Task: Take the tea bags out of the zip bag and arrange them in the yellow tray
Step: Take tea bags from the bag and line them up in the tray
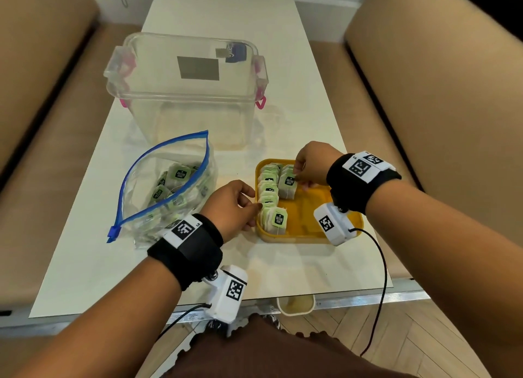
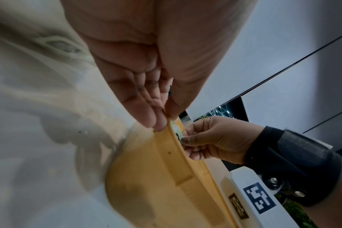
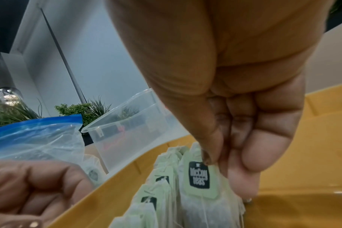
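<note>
The yellow tray (image 1: 297, 238) sits on the white table right of the clear zip bag (image 1: 141, 179), whose blue zip stands open with several tea bags (image 1: 181, 175) inside. In the tray, one row of green-tagged tea bags (image 1: 268, 192) stands along the left wall. A shorter second row (image 1: 288, 183) stands beside it. My left hand (image 1: 256, 208) pinches the tray's left rim (image 2: 167, 128) between thumb and fingers. My right hand (image 1: 298, 176) pinches the top of the front tea bag (image 3: 199, 177) of the second row, thumb on its tag.
A large clear plastic box (image 1: 186, 86) with pink latches stands behind the zip bag and tray. Beige sofas flank the narrow table (image 1: 283, 267). The tray's right half (image 1: 311, 208) holds no tea bags. A black cable hangs off the table's front right.
</note>
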A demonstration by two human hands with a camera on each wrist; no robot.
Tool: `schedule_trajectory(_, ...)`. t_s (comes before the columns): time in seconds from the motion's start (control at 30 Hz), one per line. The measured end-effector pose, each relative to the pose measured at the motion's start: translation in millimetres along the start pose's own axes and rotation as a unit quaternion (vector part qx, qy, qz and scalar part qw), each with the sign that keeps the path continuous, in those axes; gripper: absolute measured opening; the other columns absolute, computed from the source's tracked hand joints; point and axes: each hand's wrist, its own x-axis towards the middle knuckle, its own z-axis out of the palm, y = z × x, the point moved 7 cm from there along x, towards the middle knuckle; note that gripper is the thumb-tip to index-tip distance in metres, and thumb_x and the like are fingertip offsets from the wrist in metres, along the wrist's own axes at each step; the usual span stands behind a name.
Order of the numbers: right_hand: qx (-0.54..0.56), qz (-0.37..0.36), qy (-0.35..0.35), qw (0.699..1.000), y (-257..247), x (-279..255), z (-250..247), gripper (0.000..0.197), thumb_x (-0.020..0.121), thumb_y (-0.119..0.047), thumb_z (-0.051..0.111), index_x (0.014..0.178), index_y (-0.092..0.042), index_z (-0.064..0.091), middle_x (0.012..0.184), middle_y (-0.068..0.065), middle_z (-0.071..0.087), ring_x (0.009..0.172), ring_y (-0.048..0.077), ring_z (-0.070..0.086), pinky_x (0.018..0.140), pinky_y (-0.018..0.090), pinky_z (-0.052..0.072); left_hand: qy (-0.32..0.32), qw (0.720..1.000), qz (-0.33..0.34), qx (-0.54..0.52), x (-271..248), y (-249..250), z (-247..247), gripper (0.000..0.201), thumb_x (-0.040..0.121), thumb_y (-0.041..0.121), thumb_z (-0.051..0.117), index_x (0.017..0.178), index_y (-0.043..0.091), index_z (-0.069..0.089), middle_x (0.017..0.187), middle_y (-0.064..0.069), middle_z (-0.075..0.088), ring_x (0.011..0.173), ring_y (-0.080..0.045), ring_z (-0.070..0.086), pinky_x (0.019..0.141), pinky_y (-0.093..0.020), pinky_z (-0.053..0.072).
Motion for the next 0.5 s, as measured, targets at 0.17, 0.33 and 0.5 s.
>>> schedule_trajectory(0.17,-0.041,-0.029,0.047,0.998,-7,-8,-13,0.018,0.089,-0.010,0.059,0.093,0.000,0.073,0.091,0.014,0.073,0.085,0.027,0.070,0.084,0.036,0.056,0.006,1.000,-0.005,0.001,-1,1,0,0.020,0.088,0.013,0.064,0.104,0.006,0.056,0.075,-0.013,0.062,0.060,-0.021,0.065,0.058,-0.035,0.059)
schedule_trajectory(0.33,-0.019,-0.069,0.088,0.994,-21,-27,-32,0.014,0.090,-0.011,0.061,0.093,-0.003,0.072,0.088,0.010,0.074,0.080,0.022,0.071,0.082,0.035,0.056,0.014,1.000,-0.007,0.024,-8,9,-4,0.022,0.089,0.021,0.064,0.104,0.008,0.055,0.079,-0.010,0.062,0.065,-0.025,0.068,0.061,-0.037,0.058)
schedule_trajectory(0.5,0.034,-0.146,0.137,0.979,-50,-56,-52,0.014,0.088,-0.021,0.064,0.088,-0.010,0.072,0.075,-0.001,0.069,0.069,0.016,0.069,0.070,0.028,0.054,0.030,0.997,0.057,0.030,-25,57,-27,0.018,0.089,0.024,0.063,0.101,0.011,0.058,0.081,-0.004,0.061,0.069,-0.024,0.069,0.059,-0.034,0.057)
